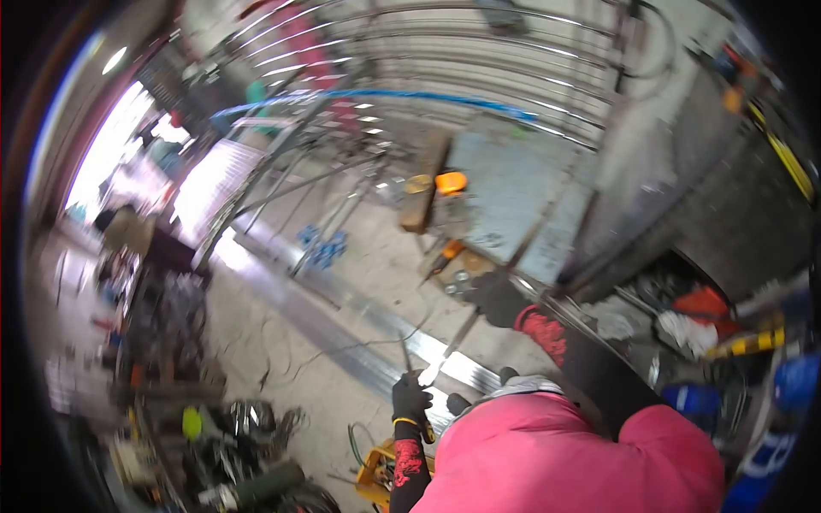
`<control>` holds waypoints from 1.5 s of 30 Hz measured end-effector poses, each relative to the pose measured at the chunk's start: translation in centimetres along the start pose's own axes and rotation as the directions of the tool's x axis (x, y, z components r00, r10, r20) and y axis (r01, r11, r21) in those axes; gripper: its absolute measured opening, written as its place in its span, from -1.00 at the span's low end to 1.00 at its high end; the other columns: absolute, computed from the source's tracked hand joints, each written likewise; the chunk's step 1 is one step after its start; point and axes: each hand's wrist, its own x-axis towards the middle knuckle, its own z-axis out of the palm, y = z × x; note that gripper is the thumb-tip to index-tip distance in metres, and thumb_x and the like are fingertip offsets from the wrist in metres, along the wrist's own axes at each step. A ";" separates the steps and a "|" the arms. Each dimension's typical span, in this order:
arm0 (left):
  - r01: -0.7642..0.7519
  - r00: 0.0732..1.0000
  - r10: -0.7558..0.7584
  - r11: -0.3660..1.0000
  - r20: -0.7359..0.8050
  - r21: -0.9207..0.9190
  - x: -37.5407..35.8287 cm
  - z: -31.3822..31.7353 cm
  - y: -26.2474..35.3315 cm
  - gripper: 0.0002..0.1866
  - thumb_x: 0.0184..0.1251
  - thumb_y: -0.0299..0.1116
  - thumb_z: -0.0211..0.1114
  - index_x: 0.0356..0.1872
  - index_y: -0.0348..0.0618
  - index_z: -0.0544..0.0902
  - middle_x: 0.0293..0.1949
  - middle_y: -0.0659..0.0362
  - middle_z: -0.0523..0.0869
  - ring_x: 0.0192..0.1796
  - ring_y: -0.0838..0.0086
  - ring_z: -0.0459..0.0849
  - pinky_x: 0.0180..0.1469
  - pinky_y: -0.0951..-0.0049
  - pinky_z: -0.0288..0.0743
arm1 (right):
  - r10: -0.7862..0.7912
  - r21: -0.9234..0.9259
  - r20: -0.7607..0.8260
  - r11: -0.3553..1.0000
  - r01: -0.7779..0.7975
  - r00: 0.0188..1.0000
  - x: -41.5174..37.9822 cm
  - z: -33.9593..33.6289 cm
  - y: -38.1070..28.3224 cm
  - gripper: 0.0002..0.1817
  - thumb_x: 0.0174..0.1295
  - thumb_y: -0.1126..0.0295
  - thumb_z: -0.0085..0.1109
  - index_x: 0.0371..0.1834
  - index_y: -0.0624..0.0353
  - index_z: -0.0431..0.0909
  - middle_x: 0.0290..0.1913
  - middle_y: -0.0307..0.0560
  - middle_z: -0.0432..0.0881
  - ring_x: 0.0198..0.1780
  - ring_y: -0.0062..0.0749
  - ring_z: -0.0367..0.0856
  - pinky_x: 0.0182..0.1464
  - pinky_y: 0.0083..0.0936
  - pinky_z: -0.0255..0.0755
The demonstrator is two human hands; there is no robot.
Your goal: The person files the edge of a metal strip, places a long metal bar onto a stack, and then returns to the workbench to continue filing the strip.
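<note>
My left hand [410,398], in a black glove, is closed round a slim tool whose dark tip points up; a yellow-edged part shows below the hand. Beside it is a bright white patch [431,373], too blurred to make out. My right hand [499,299], also gloved in black, is closed at the upper end of a narrow metal bar [463,330] that slants down towards the white patch. Long shiny metal strips [342,341] lie on the floor beneath. An orange-handled tool [446,255] lies just beyond my right hand.
A grey metal plate [517,188] lies ahead, beside a wooden block [423,192] and an orange round object [451,183]. Metal railings [479,51] stand behind. A person [154,239] is at the left. Cables cross the floor; a yellow frame [374,477] sits near my left arm.
</note>
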 end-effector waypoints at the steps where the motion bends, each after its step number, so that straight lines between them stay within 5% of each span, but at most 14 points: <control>1: -0.148 0.984 0.136 0.984 0.118 0.101 1.9 0.3 -1.8 -0.73 0.61 -0.31 0.22 0.18 -0.17 0.66 -0.29 0.07 0.81 -0.54 0.48 0.67 -0.54 0.42 0.53 | 0.033 0.005 -0.161 0.999 -0.033 0.986 -1.0 2.3 0.5 -0.43 0.10 0.29 0.42 0.28 -0.15 0.71 0.25 -0.07 0.64 0.31 -0.09 0.56 0.29 0.14 0.28; 4: 0.181 0.979 -0.159 0.966 0.129 -0.185 3.3 3.8 0.7 -0.73 0.50 -0.51 0.27 0.14 -0.21 0.72 -0.25 0.08 0.82 -0.44 0.45 0.76 -0.53 0.41 0.62 | 0.153 0.204 -0.311 0.975 -0.091 0.938 -4.6 -0.8 -0.5 -0.45 0.16 0.33 0.35 0.30 -0.04 0.65 0.34 0.12 0.54 0.38 0.13 0.46 0.42 0.15 0.32; 5: -0.269 0.948 0.192 0.910 0.255 0.315 4.1 4.6 0.3 -0.74 0.45 -0.55 0.31 0.11 -0.23 0.73 -0.25 0.08 0.80 -0.43 0.43 0.76 -0.49 0.40 0.63 | 0.218 0.236 -0.325 0.961 -0.144 0.920 -5.8 -0.4 -0.4 -0.45 0.17 0.34 0.34 0.31 -0.03 0.64 0.34 0.13 0.53 0.39 0.14 0.46 0.41 0.12 0.34; 8: -0.074 0.971 0.044 0.990 0.235 0.124 6.3 8.2 1.9 -0.68 0.37 -0.59 0.39 0.12 -0.20 0.73 -0.24 0.08 0.77 -0.42 0.39 0.78 -0.46 0.32 0.67 | 0.359 0.282 -0.372 0.922 -0.265 0.856 -8.3 0.6 0.1 -0.44 0.18 0.34 0.33 0.33 0.00 0.61 0.34 0.14 0.53 0.39 0.15 0.47 0.40 0.09 0.36; 9: -0.506 0.852 0.390 0.784 0.348 0.361 9.1 8.9 -0.6 -0.69 0.39 -0.55 0.39 0.13 -0.15 0.73 -0.24 0.10 0.74 -0.39 0.34 0.81 -0.43 0.25 0.72 | 0.428 0.296 -0.407 0.897 -0.327 0.807 -9.2 0.9 0.1 -0.43 0.19 0.33 0.34 0.34 0.03 0.59 0.34 0.14 0.53 0.39 0.15 0.47 0.41 0.08 0.36; 11: -0.592 0.793 0.381 0.666 0.476 0.454 7.6 11.2 2.9 -0.71 0.50 -0.39 0.33 0.18 -0.12 0.71 -0.16 0.07 0.77 -0.34 0.30 0.84 -0.39 0.24 0.77 | 0.502 0.367 -0.418 0.856 -0.364 0.757 -10.1 1.3 1.0 -0.42 0.20 0.31 0.34 0.36 0.06 0.58 0.35 0.16 0.52 0.40 0.15 0.47 0.42 0.07 0.35; 14: -0.099 0.945 0.106 0.994 0.310 -0.036 7.0 14.6 5.9 -0.59 0.61 -0.06 0.24 0.11 -0.25 0.64 0.05 -0.03 0.80 -0.31 0.22 0.90 -0.44 0.36 0.73 | 0.602 0.394 -0.469 0.798 -0.457 0.646 -10.3 2.2 3.0 -0.38 0.28 0.21 0.33 0.39 0.20 0.54 0.34 0.21 0.55 0.39 0.20 0.49 0.43 0.07 0.34; 20: 0.063 0.981 -0.077 0.995 0.179 0.083 4.5 9.3 5.4 -0.67 0.63 -0.01 0.26 -0.02 -0.08 0.65 -0.49 0.15 0.70 -0.61 0.42 0.63 -0.61 0.40 0.46 | 0.663 0.428 -0.480 0.749 -0.506 0.575 -7.9 3.3 5.7 -0.34 0.38 0.03 0.30 0.42 0.22 0.52 0.30 0.29 0.58 0.38 0.27 0.49 0.45 0.13 0.30; 26: 0.192 0.966 -0.220 0.962 0.133 0.194 0.2 4.8 1.0 -0.65 0.56 -0.06 0.36 0.12 -0.08 0.79 -0.52 0.23 0.63 -0.60 0.55 0.55 -0.58 0.47 0.41 | 0.672 0.292 -0.508 0.723 -0.626 0.540 -2.8 4.2 8.5 -0.23 0.25 -0.12 0.37 0.42 0.12 0.52 0.40 0.31 0.46 0.43 0.38 0.33 0.50 0.24 0.15; 30: -0.002 0.960 -0.027 0.995 0.277 0.102 -0.5 6.4 -0.9 -0.82 0.58 -0.26 0.39 -0.02 -0.13 0.79 -0.51 0.31 0.63 -0.51 0.61 0.62 -0.47 0.53 0.51 | 0.626 0.105 -0.459 0.743 -0.661 0.630 -1.0 5.9 9.0 -0.25 0.23 -0.10 0.38 0.43 0.04 0.54 0.41 0.33 0.46 0.44 0.42 0.32 0.53 0.33 0.07; 34: -0.517 0.856 0.459 0.779 0.238 0.356 2.2 10.4 -2.1 -0.67 0.57 -0.13 0.34 0.01 -0.22 0.79 -0.45 -0.08 0.76 -0.48 0.05 0.76 -0.41 0.14 0.57 | 0.560 0.057 -0.538 0.770 -0.635 0.630 -0.8 7.6 9.8 -0.29 0.16 -0.06 0.39 0.37 0.00 0.60 0.23 0.32 0.55 0.34 0.38 0.41 0.41 0.33 0.16; 37: -0.513 0.858 0.460 0.758 0.229 0.403 4.1 12.5 -2.2 -0.64 0.57 -0.09 0.29 0.04 -0.18 0.79 -0.35 -0.19 0.78 -0.30 -0.21 0.78 -0.26 -0.09 0.60 | 0.559 0.054 -0.529 0.773 -0.632 0.638 -0.7 8.2 10.6 -0.32 0.13 0.03 0.31 0.37 -0.04 0.61 0.21 0.28 0.55 0.31 0.33 0.41 0.32 0.27 0.20; 38: -0.520 0.851 0.461 0.683 0.250 0.513 4.9 13.0 -2.4 -0.71 0.62 -0.15 0.28 -0.04 -0.18 0.75 -0.50 0.04 0.72 -0.47 0.24 0.73 -0.37 0.21 0.55 | 0.559 0.043 -0.526 0.771 -0.636 0.642 -0.4 8.0 10.7 -0.32 0.13 0.03 0.31 0.37 -0.04 0.61 0.21 0.28 0.55 0.31 0.33 0.41 0.32 0.27 0.20; 45: -0.592 0.793 0.557 0.608 0.248 0.529 5.4 15.3 -0.8 -0.64 0.60 -0.06 0.28 -0.06 -0.19 0.73 -0.39 -0.18 0.76 -0.30 -0.22 0.75 -0.30 -0.08 0.57 | 0.701 0.128 -0.534 0.621 -0.774 0.474 1.8 8.6 10.4 -0.37 0.06 0.12 0.33 0.31 -0.13 0.68 0.30 0.21 0.54 0.37 0.26 0.36 0.41 0.27 0.13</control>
